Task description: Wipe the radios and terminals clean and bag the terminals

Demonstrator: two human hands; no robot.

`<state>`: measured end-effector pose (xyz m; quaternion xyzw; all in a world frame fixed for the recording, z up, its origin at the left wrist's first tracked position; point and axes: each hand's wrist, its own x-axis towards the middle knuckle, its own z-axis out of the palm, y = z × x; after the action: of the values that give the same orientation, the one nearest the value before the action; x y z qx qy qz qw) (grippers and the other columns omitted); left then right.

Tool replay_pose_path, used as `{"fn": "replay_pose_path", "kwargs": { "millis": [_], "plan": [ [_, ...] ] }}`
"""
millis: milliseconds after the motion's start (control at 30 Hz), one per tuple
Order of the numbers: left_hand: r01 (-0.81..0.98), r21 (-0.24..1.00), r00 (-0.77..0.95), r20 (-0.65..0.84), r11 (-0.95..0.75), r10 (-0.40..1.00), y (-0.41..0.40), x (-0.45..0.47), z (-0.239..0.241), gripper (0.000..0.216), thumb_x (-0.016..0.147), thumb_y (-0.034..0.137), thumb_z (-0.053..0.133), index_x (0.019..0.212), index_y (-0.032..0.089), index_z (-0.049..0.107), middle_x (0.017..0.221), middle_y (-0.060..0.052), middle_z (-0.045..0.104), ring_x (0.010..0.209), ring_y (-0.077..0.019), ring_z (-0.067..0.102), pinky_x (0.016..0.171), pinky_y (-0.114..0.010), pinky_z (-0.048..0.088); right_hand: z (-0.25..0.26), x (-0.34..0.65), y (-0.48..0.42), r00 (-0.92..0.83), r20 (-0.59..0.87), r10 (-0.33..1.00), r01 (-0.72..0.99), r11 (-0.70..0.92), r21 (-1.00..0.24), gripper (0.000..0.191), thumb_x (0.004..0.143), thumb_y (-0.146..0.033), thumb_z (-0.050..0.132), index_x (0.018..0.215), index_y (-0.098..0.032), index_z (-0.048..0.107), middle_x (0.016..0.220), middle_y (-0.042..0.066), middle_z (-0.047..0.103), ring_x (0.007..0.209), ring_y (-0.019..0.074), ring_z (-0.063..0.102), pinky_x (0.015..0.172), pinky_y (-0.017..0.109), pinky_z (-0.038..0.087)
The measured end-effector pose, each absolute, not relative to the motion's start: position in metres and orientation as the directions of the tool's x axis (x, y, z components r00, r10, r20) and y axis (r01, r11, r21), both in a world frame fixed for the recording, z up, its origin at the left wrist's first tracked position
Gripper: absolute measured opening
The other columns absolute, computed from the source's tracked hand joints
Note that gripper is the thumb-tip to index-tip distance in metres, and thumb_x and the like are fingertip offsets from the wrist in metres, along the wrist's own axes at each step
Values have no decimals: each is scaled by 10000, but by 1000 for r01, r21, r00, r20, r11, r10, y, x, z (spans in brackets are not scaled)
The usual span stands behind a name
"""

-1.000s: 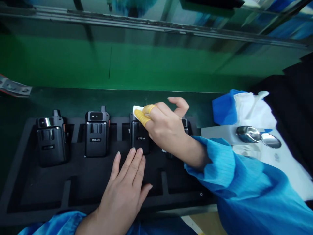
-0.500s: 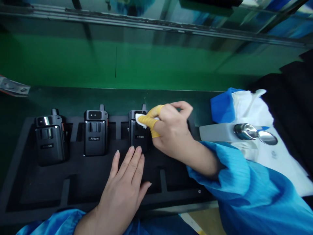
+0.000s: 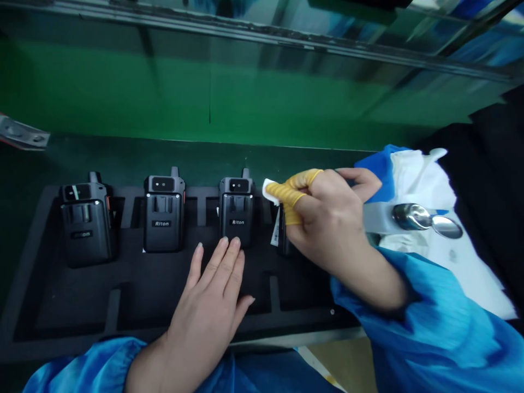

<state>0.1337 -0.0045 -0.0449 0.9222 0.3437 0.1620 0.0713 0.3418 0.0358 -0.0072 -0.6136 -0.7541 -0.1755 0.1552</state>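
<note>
Yellow finger cots cover some fingers of my right hand (image 3: 331, 213), which pinches a small white wiping cloth (image 3: 271, 192). Beneath that hand lies a mostly hidden black device (image 3: 285, 240) with a white label beside it. My left hand (image 3: 216, 297) is flat with its fingers stretched, the tips at the lower edge of a black handheld radio (image 3: 236, 210) marked Riton. Two similar radios, a middle one (image 3: 164, 215) and a leftmost one (image 3: 85, 224), lie further left. All rest in a black foam tray (image 3: 112, 311) with dividers.
At the right stand a blue bin (image 3: 374, 169) with white cloths (image 3: 421, 177) and a pale bottle with a metal top (image 3: 411, 216), lying near white sheets. A green panel (image 3: 245, 103) rises behind the tray. A metal bracket (image 3: 24, 134) juts in at the left.
My right hand has moved right with the wiping cloth, off the third radio and over the device beside it. My left hand stays at the third radio's lower edge. The view has shifted slightly.
</note>
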Motion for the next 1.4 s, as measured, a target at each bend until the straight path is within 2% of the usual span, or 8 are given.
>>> {"fn": "replay_pose_path", "kwargs": {
  "millis": [100,200,333,433,667,1033,1200,1400],
  "plan": [
    [608,247,710,256,-755,656,-5,133,-45,390,953,260,389,1236,51,559,1365,-121,557,1295,-264,476,1184,-441,92,-18,325,24,-332,513,792,939,328,102,235,830,-109,487,726,-194,680,817,11,637,790,132,500,881,403,239],
    [604,244,710,267,-759,651,-6,133,-45,387,953,253,394,1230,41,560,1327,-129,588,1278,-269,495,1178,-455,121,-30,306,17,-433,493,755,898,410,160,240,859,-94,496,796,-216,694,801,-12,634,846,126,501,951,391,201],
    [593,230,719,279,-771,636,-7,133,-46,393,953,254,401,1236,28,554,1304,-139,603,1266,-282,508,1160,-483,183,-39,298,11,-452,468,759,892,391,228,291,861,-57,478,684,-213,649,693,-33,574,822,120,476,995,395,163],
    [595,224,722,274,-772,636,-7,132,-47,404,954,266,403,1246,28,548,1344,-144,570,1279,-289,496,1138,-498,248,-38,304,6,-435,447,782,899,355,256,320,859,-48,460,630,-199,623,677,-24,551,787,118,460,960,386,196],
    [589,232,719,288,-774,633,-6,133,-47,405,956,257,380,1234,24,561,1290,-151,610,1256,-303,521,1070,-523,369,-40,295,10,-438,499,748,899,355,257,337,869,-77,460,589,-211,591,657,-28,518,782,121,438,956,388,182],
    [585,253,721,273,-770,637,-6,132,-48,410,946,258,406,1237,15,561,1358,-165,549,1279,-307,496,1100,-543,338,-38,313,0,-389,460,799,916,281,286,303,821,-29,473,600,-185,607,698,-6,559,791,118,450,929,371,193],
    [583,259,719,276,-770,637,-7,132,-48,410,946,256,406,1237,14,562,1368,-177,536,1284,-314,490,1102,-550,334,-36,314,3,-283,511,812,949,159,272,269,833,-60,474,656,-194,628,699,-10,555,761,129,434,910,378,189],
    [584,271,723,253,-765,642,-6,132,-48,424,946,268,404,1246,7,551,1342,-200,553,1283,-324,492,1107,-565,316,-37,298,5,-414,495,764,909,322,263,316,871,-96,473,614,-208,618,698,-8,560,796,139,442,945,377,193]
  ]
}}
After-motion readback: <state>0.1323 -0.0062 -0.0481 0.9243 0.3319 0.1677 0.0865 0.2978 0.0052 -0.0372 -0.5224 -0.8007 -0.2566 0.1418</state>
